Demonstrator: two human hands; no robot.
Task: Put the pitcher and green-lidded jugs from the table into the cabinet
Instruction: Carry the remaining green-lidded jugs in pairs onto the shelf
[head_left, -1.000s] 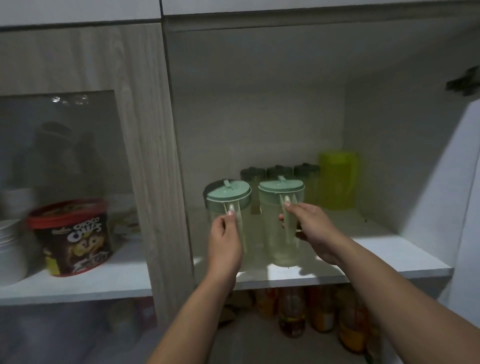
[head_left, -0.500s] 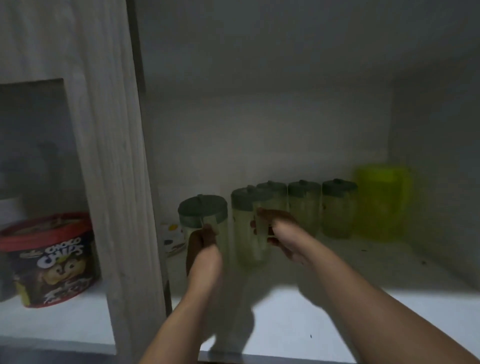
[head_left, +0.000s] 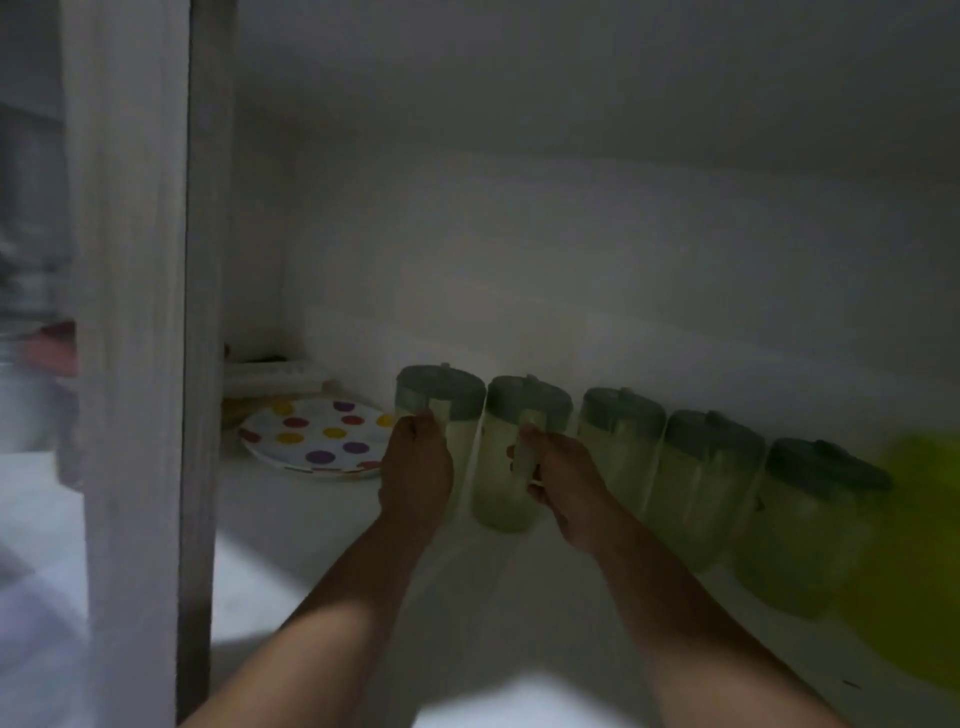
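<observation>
I am gripping with my left hand the handle of the leftmost jug, fingers curled round it, and my right hand is wrapping the handle of the second jug just beside it. Both jugs are sitting upright, deep on the cabinet shelf, joining a row of three more green-lidded jugs along the back wall, with the yellow-green pitcher at the row's right end. They are looking like thin, stiff translucent plastic, and I am judging them empty and light, though the dim blur is making that hard to be sure of. The handles are giving me the surest hold, since the smooth walls could slip and the lids may only be pressed on. A spotted plate is lying near the left jug, so I am keeping clear of it
</observation>
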